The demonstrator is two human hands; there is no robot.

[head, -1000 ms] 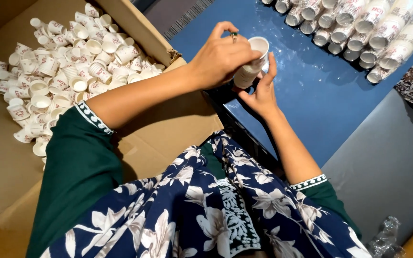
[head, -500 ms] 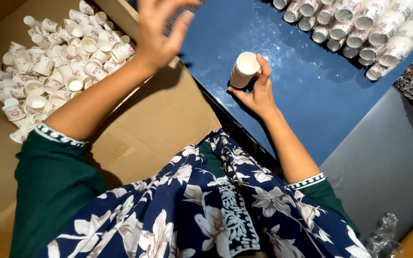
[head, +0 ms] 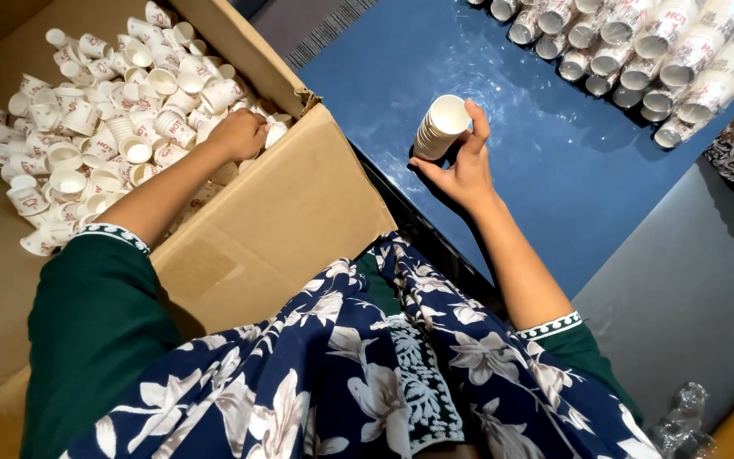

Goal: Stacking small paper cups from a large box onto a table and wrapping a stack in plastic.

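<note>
Holding short nested stack of white paper cups (head: pixel 440 127) in right hand (head: pixel 462 170), axis tilted, mouth up-left. Left hand (head: pixel 238 134) down among loose white paper cups (head: pixel 112 119) in brown cardboard box (head: pixel 282 221), well left; grip unclear.

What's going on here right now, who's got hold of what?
A person sits between a cardboard box and a blue table. The right hand holds a short stack of white paper cups over the table. The left hand is down in the box among the loose cups. Rows of stacked cups lie on the table's far side.
</note>
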